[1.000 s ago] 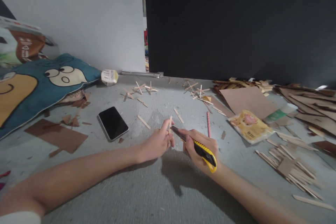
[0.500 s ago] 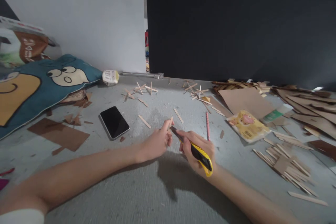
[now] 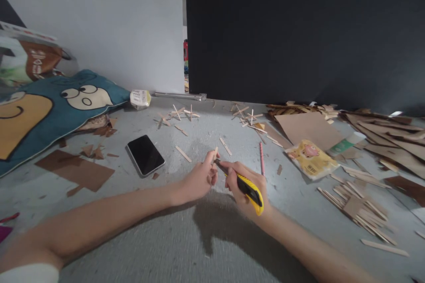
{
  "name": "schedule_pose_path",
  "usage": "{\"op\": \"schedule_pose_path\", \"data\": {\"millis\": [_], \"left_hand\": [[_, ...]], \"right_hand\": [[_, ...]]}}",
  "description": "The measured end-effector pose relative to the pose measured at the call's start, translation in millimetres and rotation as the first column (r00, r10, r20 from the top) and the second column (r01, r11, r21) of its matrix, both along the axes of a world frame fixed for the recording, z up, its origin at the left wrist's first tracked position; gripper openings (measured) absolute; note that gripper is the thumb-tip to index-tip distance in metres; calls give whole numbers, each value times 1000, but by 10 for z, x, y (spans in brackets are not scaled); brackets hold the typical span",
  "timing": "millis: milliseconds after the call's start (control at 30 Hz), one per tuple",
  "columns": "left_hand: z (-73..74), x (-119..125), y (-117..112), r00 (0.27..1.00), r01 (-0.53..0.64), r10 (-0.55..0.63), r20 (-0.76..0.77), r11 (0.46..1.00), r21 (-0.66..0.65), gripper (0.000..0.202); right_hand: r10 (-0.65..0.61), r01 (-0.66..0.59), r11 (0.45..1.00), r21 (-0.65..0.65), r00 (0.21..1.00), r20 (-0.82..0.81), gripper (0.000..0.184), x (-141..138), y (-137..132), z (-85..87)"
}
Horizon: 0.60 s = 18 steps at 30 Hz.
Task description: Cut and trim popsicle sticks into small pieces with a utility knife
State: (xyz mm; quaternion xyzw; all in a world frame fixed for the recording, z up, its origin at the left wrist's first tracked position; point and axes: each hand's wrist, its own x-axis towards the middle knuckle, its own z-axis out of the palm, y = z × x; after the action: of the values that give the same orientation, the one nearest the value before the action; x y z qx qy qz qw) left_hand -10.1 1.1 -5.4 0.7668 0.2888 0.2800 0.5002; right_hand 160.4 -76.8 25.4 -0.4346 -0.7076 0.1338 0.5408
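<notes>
A grey, gritty floor [image 3: 206,239] runs up to a white wall and a wide black panel, and scraps lie all over it.

Near the middle, the left hand [image 3: 199,180] has its fingertips pinched closed on a short pale wooden craft stick [image 3: 215,152]. The stick stands nearly upright just above the floor, and only its top end shows above the fingers.

The right hand [image 3: 253,177] is curled tight around a yellow and black utility knife [image 3: 248,186]. The knife's yellow body has a dark strip along its top and a rounded yellow butt that sticks out past the heel of the hand. Its dark nose points up and left and meets the stick at the left fingertips. Whether the blade is out cannot be told. The two hands sit just beside each other.

A black smartphone [image 3: 146,155] lies face up to the left of the hands, with a flat brown cardboard piece [image 3: 78,170] farther left and a blue cartoon-face cushion [image 3: 49,110] behind it. To the right lie a thin pink pencil [image 3: 261,158], a yellow snack packet [image 3: 310,159], a large tan cardboard sheet [image 3: 307,126] and a loose pile of wooden sticks [image 3: 355,205].
</notes>
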Motion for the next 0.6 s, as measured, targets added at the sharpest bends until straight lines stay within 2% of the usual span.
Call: {"op": "schedule_pose_path", "data": {"millis": [200, 300, 433, 600], "left_hand": [[-49, 41, 6, 993, -41, 54, 106, 991, -127, 45], [-16, 28, 10, 996, -39, 45, 80, 996, -79, 47], [63, 6, 2, 1000, -19, 20, 21, 1000, -12, 48], [77, 30, -19, 999, -47, 48, 12, 998, -44, 43]], "right_hand": [[30, -29, 999, 47, 999, -23, 26, -60, 36, -104], [55, -53, 997, 56, 998, -28, 26, -58, 40, -108], [63, -63, 998, -4, 998, -19, 27, 3, 43, -44], [40, -42, 996, -78, 999, -20, 30, 39, 89, -34]]}}
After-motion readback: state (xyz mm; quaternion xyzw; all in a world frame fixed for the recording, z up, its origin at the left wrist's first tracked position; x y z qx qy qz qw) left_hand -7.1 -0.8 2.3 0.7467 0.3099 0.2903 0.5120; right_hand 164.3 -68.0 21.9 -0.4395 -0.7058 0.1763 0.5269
